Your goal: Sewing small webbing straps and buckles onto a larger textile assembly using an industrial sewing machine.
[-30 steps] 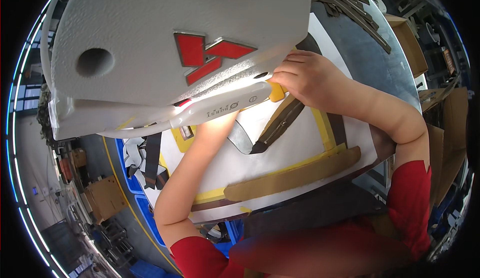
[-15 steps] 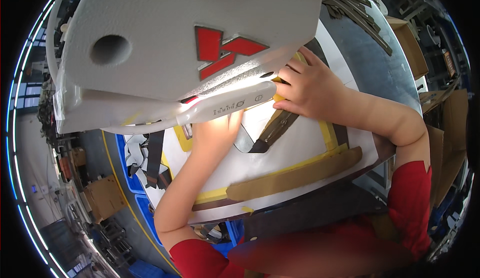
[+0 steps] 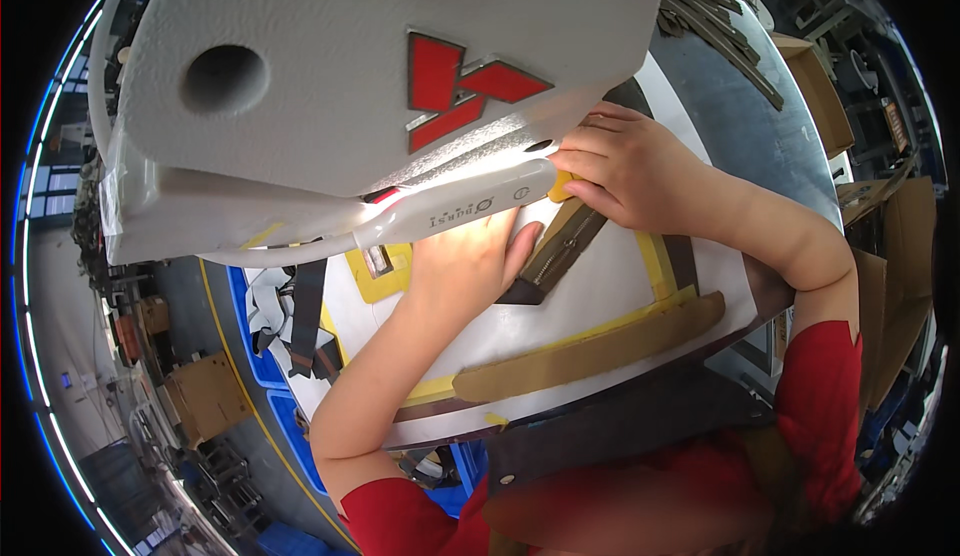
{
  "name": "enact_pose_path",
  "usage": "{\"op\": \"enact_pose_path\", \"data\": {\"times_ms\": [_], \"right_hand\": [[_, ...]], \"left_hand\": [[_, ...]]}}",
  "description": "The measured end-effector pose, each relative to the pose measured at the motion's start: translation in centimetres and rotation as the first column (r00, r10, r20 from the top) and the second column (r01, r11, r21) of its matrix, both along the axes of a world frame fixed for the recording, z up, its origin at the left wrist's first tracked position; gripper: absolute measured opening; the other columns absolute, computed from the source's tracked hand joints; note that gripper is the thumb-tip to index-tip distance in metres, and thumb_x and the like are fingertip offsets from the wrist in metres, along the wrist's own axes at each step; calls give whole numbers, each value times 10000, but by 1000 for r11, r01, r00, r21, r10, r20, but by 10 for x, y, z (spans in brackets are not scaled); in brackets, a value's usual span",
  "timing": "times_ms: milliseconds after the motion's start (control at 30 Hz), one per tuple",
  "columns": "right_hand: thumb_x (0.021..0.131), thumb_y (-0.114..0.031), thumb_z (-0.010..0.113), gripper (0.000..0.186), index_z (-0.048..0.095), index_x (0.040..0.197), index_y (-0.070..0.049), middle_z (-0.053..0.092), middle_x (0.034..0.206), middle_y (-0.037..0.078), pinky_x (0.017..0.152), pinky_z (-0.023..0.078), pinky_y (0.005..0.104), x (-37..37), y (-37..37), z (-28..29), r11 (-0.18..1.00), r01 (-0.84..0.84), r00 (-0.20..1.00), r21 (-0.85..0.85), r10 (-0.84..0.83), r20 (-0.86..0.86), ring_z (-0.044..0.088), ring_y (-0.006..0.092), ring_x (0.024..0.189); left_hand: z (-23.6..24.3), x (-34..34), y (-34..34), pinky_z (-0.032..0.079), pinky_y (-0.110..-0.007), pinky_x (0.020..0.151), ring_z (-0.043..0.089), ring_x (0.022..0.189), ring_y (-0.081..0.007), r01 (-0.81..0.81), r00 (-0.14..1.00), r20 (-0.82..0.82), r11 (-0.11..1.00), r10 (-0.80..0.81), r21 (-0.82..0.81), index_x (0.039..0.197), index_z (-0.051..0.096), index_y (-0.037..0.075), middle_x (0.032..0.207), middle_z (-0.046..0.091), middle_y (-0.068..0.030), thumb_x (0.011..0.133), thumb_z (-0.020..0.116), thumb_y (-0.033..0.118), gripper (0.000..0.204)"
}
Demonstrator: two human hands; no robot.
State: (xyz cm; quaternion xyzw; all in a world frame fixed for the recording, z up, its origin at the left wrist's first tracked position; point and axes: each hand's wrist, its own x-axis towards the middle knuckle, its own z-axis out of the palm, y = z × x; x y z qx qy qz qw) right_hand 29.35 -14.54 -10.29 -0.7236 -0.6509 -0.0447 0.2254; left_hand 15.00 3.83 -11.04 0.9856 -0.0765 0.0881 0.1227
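Observation:
The pale head of a sewing machine (image 3: 330, 106) fills the upper left, with a slim white lamp (image 3: 450, 204) glowing under it. Below the lamp, my left hand (image 3: 465, 261) lies flat, its thumb stretched out against a brown strip with a zipper (image 3: 560, 256). The other left fingers are hidden behind the lamp. My right hand (image 3: 630, 166) is closed at the far end of the strip, its thumb and fingers around a yellow piece (image 3: 562, 186) of unclear kind. The needle area is hidden by the machine head.
A white work surface (image 3: 600, 306) carries yellow edging and a long brown strip (image 3: 590, 351) near its front edge. A yellow plate (image 3: 385, 271) lies left of my left wrist. Dark strips (image 3: 710, 16) are piled at the back right. Blue bins (image 3: 300, 436) stand at the left, cardboard boxes (image 3: 905, 286) at the right.
My left hand has shifted right, and its thumb now shows on the zippered strip. My right fingers have drawn together and cover more of the yellow piece. More of the yellow plate shows.

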Motion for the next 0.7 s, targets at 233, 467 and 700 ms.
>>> {"op": "enact_pose_path", "data": {"times_ms": [233, 467, 700], "right_hand": [[812, -223, 656, 319, 615, 1103, -99, 554, 1098, 56, 1011, 357, 444, -2, 5, 2, 1000, 5, 1000, -26, -5, 24, 520, 232, 1050], [818, -256, 655, 367, 593, 1145, -102, 553, 1101, 47, 1040, 328, 464, -3, 7, 2, 995, 12, 994, -96, -1, 110, 516, 215, 1069], [794, -228, 684, 359, 608, 1071, -14, 606, 1142, 102, 1041, 338, 421, 1, 3, 1, 998, -36, 999, -45, 37, 8, 565, 217, 1060]], "left_hand": [[-3, 1, 0, 403, -413, 923, 548, 1078, -294, -11, 997, 81, 1000, 9, 27, 1226, 573, 114, 1166, 592, -105, 777, 697, 285, 496], [-6, 0, 3, 406, -411, 913, 565, 1041, -293, -21, 993, 112, 999, 24, -31, 1210, 583, 116, 1131, 608, -97, 775, 703, 296, 486], [-7, 3, 5, 423, -402, 897, 571, 1038, -286, 22, 989, 145, 999, -15, -43, 1202, 596, 117, 1124, 615, -103, 769, 711, 305, 485]]}}
